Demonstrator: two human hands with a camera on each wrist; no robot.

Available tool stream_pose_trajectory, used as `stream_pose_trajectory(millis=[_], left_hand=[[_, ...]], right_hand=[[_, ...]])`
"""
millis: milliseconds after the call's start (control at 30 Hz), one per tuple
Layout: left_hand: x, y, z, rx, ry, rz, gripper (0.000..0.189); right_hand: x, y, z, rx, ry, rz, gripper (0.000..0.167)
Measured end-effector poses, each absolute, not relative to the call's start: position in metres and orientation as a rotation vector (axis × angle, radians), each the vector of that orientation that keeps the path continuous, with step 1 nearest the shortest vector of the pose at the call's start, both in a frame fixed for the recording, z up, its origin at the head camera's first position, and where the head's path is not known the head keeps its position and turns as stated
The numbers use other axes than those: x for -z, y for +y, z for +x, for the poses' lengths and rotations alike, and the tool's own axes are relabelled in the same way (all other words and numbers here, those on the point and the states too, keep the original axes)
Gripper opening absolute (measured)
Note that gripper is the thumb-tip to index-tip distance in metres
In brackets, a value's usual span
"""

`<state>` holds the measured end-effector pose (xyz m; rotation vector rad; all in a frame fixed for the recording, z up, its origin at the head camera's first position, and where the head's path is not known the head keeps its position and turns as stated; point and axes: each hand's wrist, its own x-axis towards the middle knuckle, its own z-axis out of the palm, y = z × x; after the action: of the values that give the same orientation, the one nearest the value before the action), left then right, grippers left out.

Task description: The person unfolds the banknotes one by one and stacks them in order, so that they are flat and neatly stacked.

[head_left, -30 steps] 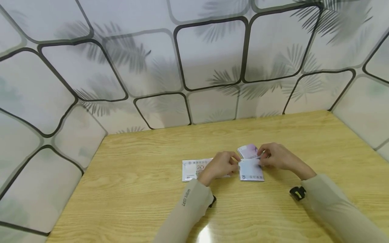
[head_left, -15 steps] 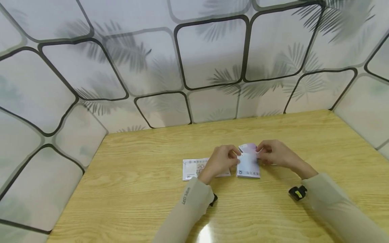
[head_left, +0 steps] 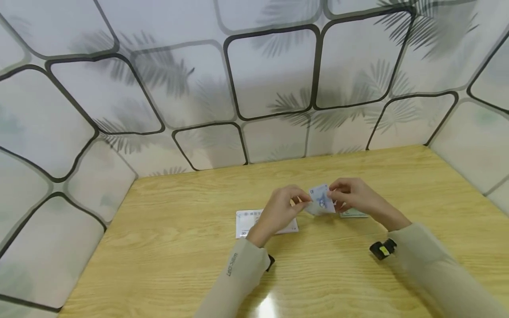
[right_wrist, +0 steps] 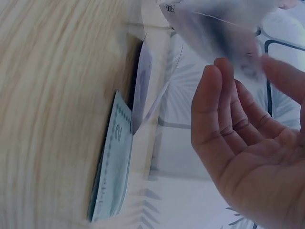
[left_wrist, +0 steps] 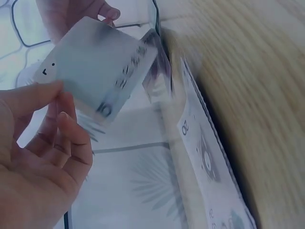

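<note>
In the head view, both hands hold a pale blue-violet banknote [head_left: 321, 198] slightly above the table. Its left edge is pinched between the thumb and fingers of my left hand [head_left: 280, 212], as the left wrist view also shows. My right hand [head_left: 355, 194] pinches the opposite edge, blurred in the right wrist view. Left of the note lies a white banknote stack [head_left: 243, 224], partly hidden by the left forearm; a 20 shows on it in the left wrist view. A green banknote [right_wrist: 114, 171] lies below the right hand, with a purple banknote [right_wrist: 143, 81] beside it.
The wood-grain table [head_left: 179, 247] meets a patterned fabric backdrop [head_left: 274, 137] at the back and both sides. Black wrist cameras [head_left: 382, 249] sit under the cuffs.
The blue-violet note has been lifted and tilted from the small pile, showing another printed face. The right hand has risen slightly, and the green note has come into view beneath it.
</note>
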<state>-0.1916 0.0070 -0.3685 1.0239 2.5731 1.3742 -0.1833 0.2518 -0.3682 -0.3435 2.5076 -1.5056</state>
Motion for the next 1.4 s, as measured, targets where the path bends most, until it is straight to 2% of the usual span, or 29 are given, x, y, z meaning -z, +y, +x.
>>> stream_pose_trajectory(millis=[133,433,700,1067,1267,1400], left_hand=[[0.37,0.0,-0.19,-1.404,2.612,1.042,0.01],[0.377,-0.011,-0.188,-1.514,2.598,1.06,0.013],[0.379,-0.024,-0.189,-1.586,2.56,0.985,0.012],[0.379,-0.03,-0.196,-1.855,2.412,0.61,0.021],[0.38,-0.031,-0.196,-1.922,2.31,0.477,0.043],[0.379,-0.033,-0.197,-1.923,2.314,0.377,0.033]], right_hand=[[0.369,0.248,-0.185,1.558,2.492,-0.333,0.025],[0.365,0.249,-0.184,1.628,2.487,-0.193,0.042],[0.365,0.246,-0.188,1.525,2.587,-0.179,0.034],[0.363,0.244,-0.185,1.69,2.511,-0.263,0.024],[0.363,0.242,-0.184,1.719,2.463,-0.332,0.024],[0.365,0.244,-0.185,1.751,2.393,-0.362,0.026]])
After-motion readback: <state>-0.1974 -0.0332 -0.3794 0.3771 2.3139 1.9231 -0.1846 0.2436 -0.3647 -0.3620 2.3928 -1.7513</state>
